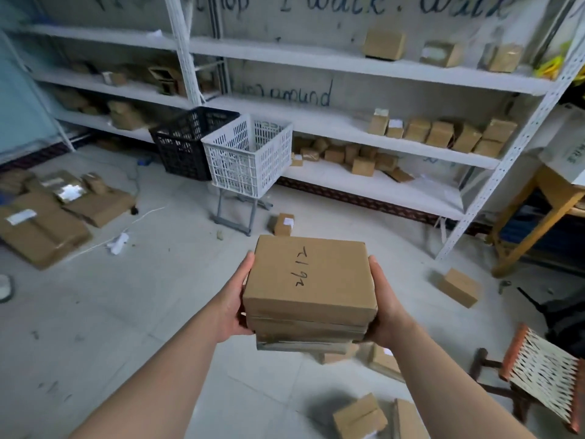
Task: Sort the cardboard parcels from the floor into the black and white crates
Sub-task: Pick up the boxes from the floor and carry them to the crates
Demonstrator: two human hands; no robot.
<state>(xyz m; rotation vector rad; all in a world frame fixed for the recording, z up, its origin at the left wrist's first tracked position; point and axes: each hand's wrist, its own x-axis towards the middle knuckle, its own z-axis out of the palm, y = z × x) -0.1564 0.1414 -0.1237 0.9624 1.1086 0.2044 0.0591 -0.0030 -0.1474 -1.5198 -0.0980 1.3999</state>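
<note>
Clamped... no: gripping is done from both sides, the stack of parcels (pixel 308 280) being held between the left hand (pixel 235 301) and the right hand (pixel 384 308), palms pressed to its short sides. Fingertips are hidden under and behind the stack, so their curl cannot be made out. Three layers or so are counted; the lower ones are mostly covered by the top box, on which handwritten marks are seen, not legible. The stack is carried in the air, well apart from the crates.

Ahead, the white crate (pixel 250 153) is set on a grey stand (pixel 235 213), the black crate (pixel 190 141) touching it behind-left. Crate contents are hidden by the walls. A small parcel (pixel 283 224) is left on the floor (pixel 142 312) near the stand, flat parcels (pixel 41 229) far left, cut by the edge. Blurred boxes (pixel 359 418) are partly cut off at the bottom. More boxes are stored on white shelving (pixel 348 125). A woven stool (pixel 544 375) is seen at right.
</note>
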